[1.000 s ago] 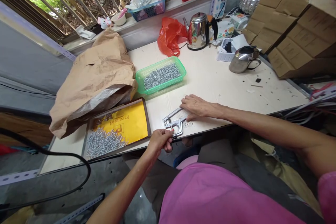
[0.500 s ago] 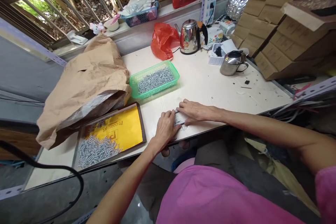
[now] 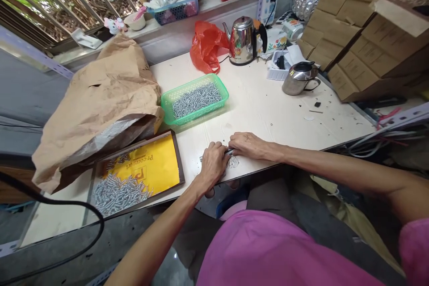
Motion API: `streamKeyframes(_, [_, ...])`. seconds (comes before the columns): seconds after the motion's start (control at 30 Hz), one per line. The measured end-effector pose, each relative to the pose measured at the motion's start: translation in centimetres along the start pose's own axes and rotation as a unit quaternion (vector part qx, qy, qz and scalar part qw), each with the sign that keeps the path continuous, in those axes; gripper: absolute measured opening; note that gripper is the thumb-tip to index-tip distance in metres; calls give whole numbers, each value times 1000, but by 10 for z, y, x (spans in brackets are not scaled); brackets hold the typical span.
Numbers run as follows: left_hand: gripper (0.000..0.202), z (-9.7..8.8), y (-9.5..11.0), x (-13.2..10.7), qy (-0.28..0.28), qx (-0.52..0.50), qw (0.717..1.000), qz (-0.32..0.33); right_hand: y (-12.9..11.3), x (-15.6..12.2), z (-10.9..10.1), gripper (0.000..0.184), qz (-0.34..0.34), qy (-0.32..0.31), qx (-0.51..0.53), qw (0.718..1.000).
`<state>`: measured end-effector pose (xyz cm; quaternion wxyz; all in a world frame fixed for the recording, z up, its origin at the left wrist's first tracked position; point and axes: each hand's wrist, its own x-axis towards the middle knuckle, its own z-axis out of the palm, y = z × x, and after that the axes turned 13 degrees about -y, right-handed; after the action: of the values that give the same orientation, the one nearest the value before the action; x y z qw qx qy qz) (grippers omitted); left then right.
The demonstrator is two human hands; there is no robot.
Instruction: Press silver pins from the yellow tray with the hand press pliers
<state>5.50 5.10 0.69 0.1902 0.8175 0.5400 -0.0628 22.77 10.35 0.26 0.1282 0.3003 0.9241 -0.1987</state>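
Near the table's front edge, my left hand and my right hand are close together, fingers curled. Both grip a thin grey strip, of which only a short piece shows between the fingertips; its exact kind cannot be told. Whitish residue marks the tabletop just below the fingers. To the left lies a shallow dark-rimmed tray lined with yellow, with a heap of small metal pins or screws on it. Behind my hands stands a green plastic basket holding more such metal pieces.
A large brown paper bag lies at the left. Along the back are a red plastic bag and a steel kettle. A small metal pot and stacked cardboard boxes stand at the right.
The strip between my hands showed a broad pale face before and now appears as a narrow grey edge. My fingers have closed nearer together; the view has shifted slightly.
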Motion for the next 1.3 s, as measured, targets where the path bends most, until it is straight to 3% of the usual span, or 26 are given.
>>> streamKeyframes(0.13, [24,2,1,-4,28,18,999,-8,5,-1,-6,25,-2,35,-9,999])
streamKeyframes(0.23, [34,17,9,-15,81,10,997,-9,11,-1,-15,36,-37,17,-18,999])
streamKeyframes(0.33, [34,39,22,-26,125,-9,992,34,17,2,-18,27,-36,18,-3,999])
streamKeyframes(0.43, [35,57,37,-33,133,-42,988,65,22,13,-15,18,1,52,-19,998])
streamKeyframes(0.6, [37,66,45,-35,142,-77,985,67,23,35,-19,15,33,75,-51,995])
streamKeyframes(0.7, [39,67,44,-35,149,-93,982,75,2,38,-28,18,38,62,-73,995])
streamKeyframes(0.87, [39,74,47,-39,120,-135,982,63,-63,36,-25,12,-187,0,-118,975])
streamKeyframes(0.97, [45,83,49,-43,110,-132,983,58,-85,40,-9,14,-237,-3,-144,961])
streamKeyframes(1.13, [55,95,45,-43,114,-140,981,72,-95,52,-1,17,-303,60,-93,947])
streamKeyframes(1.2, [49,89,45,-46,120,-137,980,77,-98,51,-16,21,-302,131,2,944])
streamKeyframes(1.3, [40,63,37,-58,166,-103,975,104,-91,48,-57,22,-238,281,116,923])
